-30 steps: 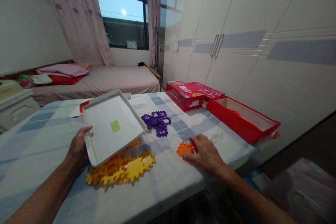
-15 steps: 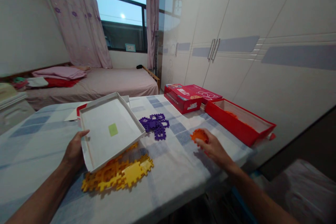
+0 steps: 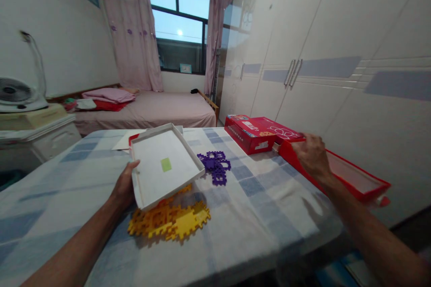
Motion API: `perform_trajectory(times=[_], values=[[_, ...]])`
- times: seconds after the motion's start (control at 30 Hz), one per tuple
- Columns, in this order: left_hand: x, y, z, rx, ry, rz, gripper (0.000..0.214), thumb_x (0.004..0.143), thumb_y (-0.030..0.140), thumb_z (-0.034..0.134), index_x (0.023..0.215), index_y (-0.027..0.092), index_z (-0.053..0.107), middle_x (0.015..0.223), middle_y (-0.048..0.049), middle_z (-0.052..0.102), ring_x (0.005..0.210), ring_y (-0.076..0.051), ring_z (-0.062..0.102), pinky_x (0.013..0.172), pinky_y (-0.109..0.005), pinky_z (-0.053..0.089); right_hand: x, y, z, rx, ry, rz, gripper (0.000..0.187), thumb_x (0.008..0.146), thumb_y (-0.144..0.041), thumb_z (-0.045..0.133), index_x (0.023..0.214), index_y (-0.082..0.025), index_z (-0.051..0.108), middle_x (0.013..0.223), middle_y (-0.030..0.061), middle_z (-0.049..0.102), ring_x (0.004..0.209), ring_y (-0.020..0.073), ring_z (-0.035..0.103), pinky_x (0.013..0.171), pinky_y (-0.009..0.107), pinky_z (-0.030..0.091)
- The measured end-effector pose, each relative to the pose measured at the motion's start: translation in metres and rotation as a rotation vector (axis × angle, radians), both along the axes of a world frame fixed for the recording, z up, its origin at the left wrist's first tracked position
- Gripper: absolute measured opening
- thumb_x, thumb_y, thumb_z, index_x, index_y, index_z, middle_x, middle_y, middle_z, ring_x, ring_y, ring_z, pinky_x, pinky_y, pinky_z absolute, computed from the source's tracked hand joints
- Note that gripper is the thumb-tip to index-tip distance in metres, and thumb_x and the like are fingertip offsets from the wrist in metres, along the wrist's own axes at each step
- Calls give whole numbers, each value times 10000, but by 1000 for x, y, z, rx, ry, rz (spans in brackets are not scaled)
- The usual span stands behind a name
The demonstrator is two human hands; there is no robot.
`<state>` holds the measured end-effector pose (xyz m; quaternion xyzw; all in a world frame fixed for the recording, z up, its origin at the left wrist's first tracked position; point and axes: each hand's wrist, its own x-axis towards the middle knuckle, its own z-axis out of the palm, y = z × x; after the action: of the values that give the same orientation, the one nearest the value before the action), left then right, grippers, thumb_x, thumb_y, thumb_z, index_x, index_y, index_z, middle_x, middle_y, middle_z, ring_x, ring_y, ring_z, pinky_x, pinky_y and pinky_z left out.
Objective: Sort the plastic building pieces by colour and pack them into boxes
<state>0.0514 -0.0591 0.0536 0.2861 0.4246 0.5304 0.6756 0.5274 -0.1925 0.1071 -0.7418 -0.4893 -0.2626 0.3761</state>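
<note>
My left hand (image 3: 125, 184) is closed on the left edge of a shallow white box lid (image 3: 156, 179), which is tilted and has a green sticker inside. Below the lid's lower edge lie yellow gear-edged plastic building pieces (image 3: 185, 219), partly covered by it. To its right rests a cluster of purple interlocking plastic pieces (image 3: 215, 166). My right hand (image 3: 312, 157) is over the left part of an open red box (image 3: 357, 175). Its fingers bend down toward the inside, the fingertips are hidden, and no orange piece shows.
A closed red box (image 3: 251, 132) stands at the table's back right, against the open one. The table has a checked cloth (image 3: 242, 224). White wardrobe doors (image 3: 323, 94) rise behind the boxes. A bed (image 3: 168, 107) is beyond the table, and a fan (image 3: 20, 94) stands left.
My right hand has moved from above the cloth, where it held an orange gear-edged piece, right and back to the open red box. The lid stays in my left hand. The view has turned left.
</note>
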Motion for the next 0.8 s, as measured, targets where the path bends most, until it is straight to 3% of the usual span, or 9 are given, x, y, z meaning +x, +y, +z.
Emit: perform_trajectory(times=[0.17,0.23,0.33,0.5,0.63,0.7,0.8], values=[[4,-1,-2,98,-101,-50,466,834,198,471,1279,66,521,921,-137,741,814,-278,714,788,-403,573,-147,14,-32,-156,-323,638,486,850,-216,524,1327,-219,431,1335,117,497,1284,266,392,1044,470,313],[3,0,-4,108,-126,-68,515,818,207,506,1317,83,492,982,-139,730,885,-284,701,843,-414,554,-191,19,-38,-192,-416,777,511,855,-156,516,1346,-254,415,1356,86,496,1313,260,362,1074,486,256],[2,0,-6,107,-151,-124,564,802,233,542,1345,99,471,1054,-142,709,971,-290,675,901,-410,526,-230,32,-42,-169,-500,865,463,898,-107,443,1336,-254,417,1315,68,534,1303,235,377,1104,489,197],[3,-2,-4,124,-118,-176,534,809,305,556,1309,121,517,1039,-143,715,976,-304,672,877,-409,534,-246,51,-44,-170,-530,876,194,937,-154,404,1043,-217,554,1006,66,642,1045,204,546,960,407,362],[-3,3,-4,178,-130,-167,481,825,423,544,1232,166,566,897,-105,741,777,-234,710,708,-318,576,-232,44,-35,-61,-392,801,96,926,-210,432,917,-222,526,958,48,651,926,187,577,822,345,405],[-8,8,-6,197,-130,-220,476,822,459,538,1180,150,593,838,-125,733,692,-211,697,643,-285,573,-213,28,-24,63,-191,686,60,906,-270,465,913,-227,506,904,47,647,872,190,584,780,334,419],[-12,13,-10,231,-98,-247,465,830,462,522,1145,133,613,846,-155,723,664,-204,677,617,-273,570,-165,-10,-5,257,177,364,166,857,-395,521,851,-236,474,739,16,589,665,175,547,625,306,421]])
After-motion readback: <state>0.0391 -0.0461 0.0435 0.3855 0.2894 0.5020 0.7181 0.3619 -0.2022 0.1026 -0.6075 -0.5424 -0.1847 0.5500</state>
